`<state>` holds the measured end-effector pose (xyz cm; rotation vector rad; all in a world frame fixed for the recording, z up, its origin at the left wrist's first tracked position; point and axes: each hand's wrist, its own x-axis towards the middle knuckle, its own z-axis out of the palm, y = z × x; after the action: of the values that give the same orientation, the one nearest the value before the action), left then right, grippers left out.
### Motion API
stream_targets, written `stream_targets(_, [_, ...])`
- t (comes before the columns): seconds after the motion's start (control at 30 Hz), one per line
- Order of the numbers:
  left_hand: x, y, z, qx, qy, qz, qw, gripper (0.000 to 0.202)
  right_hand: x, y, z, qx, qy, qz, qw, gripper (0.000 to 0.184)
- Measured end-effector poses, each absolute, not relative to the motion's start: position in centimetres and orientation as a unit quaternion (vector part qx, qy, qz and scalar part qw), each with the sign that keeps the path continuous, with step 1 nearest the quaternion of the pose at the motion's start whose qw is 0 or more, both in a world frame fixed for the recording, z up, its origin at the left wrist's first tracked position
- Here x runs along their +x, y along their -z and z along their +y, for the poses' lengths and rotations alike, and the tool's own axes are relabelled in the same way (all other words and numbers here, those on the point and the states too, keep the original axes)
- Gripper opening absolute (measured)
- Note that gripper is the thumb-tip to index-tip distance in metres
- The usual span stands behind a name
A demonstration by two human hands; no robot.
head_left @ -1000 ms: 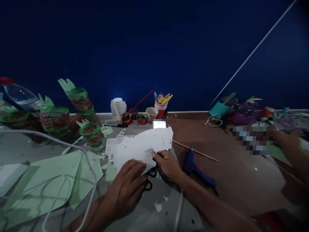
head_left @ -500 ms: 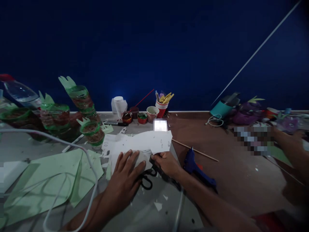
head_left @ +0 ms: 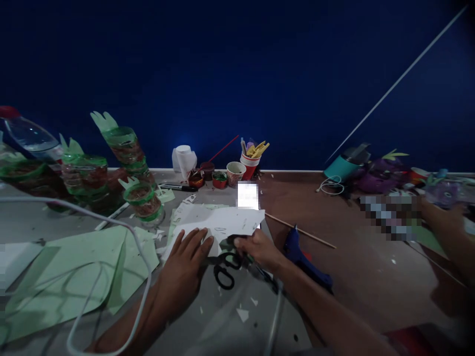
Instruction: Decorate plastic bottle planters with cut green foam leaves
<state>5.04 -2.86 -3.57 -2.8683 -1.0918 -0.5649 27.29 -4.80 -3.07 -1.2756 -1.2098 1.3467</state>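
Note:
My left hand (head_left: 183, 267) lies flat with its fingers spread on the near edge of a white paper sheet (head_left: 218, 222) marked with small pencil shapes. My right hand (head_left: 256, 247) is closed, pinching the right part of that sheet near its lower edge; a bit of green paper shows at the fingertips. Black-handled scissors (head_left: 224, 269) lie on the table between the two hands, touching neither grip.
Light green paper sheets (head_left: 74, 277) and a white cable (head_left: 122, 232) lie at the left. Cut green-rimmed bottles (head_left: 137, 198) stand behind them. Paint cups (head_left: 235, 173) sit by the wall. A blue glue gun (head_left: 300, 259) and a wooden stick (head_left: 300, 231) lie right. Another person's arm (head_left: 445, 232) reaches in at far right.
My left hand has opened from a curled grip and spread flat on the paper, sliding left. The white sheet has come down flatter onto the table, uncovering the scissors.

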Motion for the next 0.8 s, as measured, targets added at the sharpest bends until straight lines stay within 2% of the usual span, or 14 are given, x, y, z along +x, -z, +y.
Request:
stream_targets(0.17, [4.9, 3.6, -2.7, -0.917, 0.184, -0.354, 0.018, 0.052, 27.6, 1.8, -4.8, -0.459, -0.585, -0.312, 0.592, 0.037])
stream_targets(0.23, [4.9, 3.5, -2.8, -0.917, 0.176, -0.357, 0.016, 0.054, 27.9, 1.4, -4.5, -0.457, -0.581, -0.257, 0.622, 0.040])
stream_targets(0.37, [5.0, 3.3, -2.9, -0.916, 0.169, -0.363, 0.005, 0.054, 28.3, 1.1, -4.2, -0.499, -0.551, -0.210, 0.636, 0.035])
stream_targets(0.5, [4.8, 3.5, -2.5, -0.906, 0.207, -0.368, 0.006, 0.051, 28.1, 1.0, -4.4, -0.479, -0.556, -0.184, 0.654, 0.058])
stream_targets(0.57, [4.7, 3.7, -2.3, -0.899, 0.234, -0.371, 0.010, 0.048, 28.0, 0.9, -4.5, -0.452, -0.557, -0.180, 0.673, 0.063])
stream_targets(0.8, [5.3, 3.1, -3.0, -0.892, 0.270, -0.362, -0.025, 0.043, 26.8, 0.9, -5.1, -0.437, -0.538, -0.166, 0.701, 0.056])
